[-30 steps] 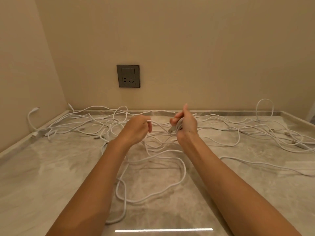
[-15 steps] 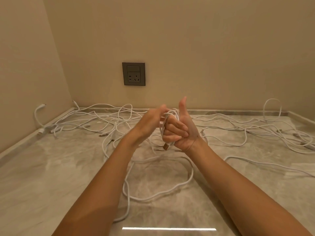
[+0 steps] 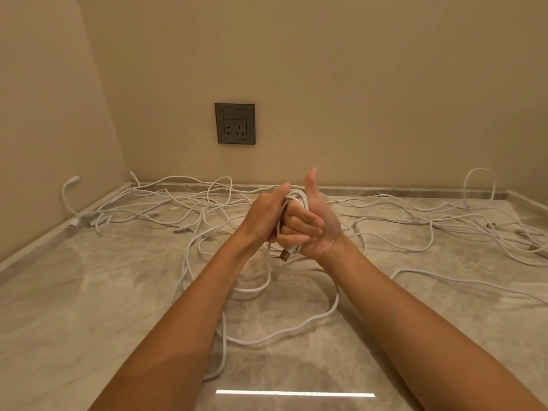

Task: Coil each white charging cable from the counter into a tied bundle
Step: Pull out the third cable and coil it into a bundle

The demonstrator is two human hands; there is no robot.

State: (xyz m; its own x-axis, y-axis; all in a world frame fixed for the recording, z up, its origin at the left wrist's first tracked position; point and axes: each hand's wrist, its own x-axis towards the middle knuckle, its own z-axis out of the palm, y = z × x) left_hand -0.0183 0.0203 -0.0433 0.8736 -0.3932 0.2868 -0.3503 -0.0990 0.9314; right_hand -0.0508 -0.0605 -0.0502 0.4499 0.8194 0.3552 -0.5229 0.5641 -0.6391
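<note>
My right hand (image 3: 311,223) is raised above the counter, palm toward me, thumb up, fingers curled round loops of a white charging cable (image 3: 296,200). Its USB plug (image 3: 286,255) sticks out below the fist. My left hand (image 3: 264,213) is pressed against the right one and grips the same cable where it passes over the fingers. The rest of that cable hangs down and lies in loose loops (image 3: 296,330) on the marble counter (image 3: 89,307) in front of me. Several other white cables (image 3: 166,206) sprawl tangled across the back of the counter.
A grey wall socket (image 3: 235,123) sits on the back wall above the cables. Walls close the counter at the left and back. More loose cables (image 3: 474,229) spread over the right side, one loop (image 3: 479,179) standing up against the wall.
My right hand turned palm-up and rose with cable loops wrapped round its fingers. My left hand moved in against it, carrying the cable over the fingers. The view shifted slightly left.
</note>
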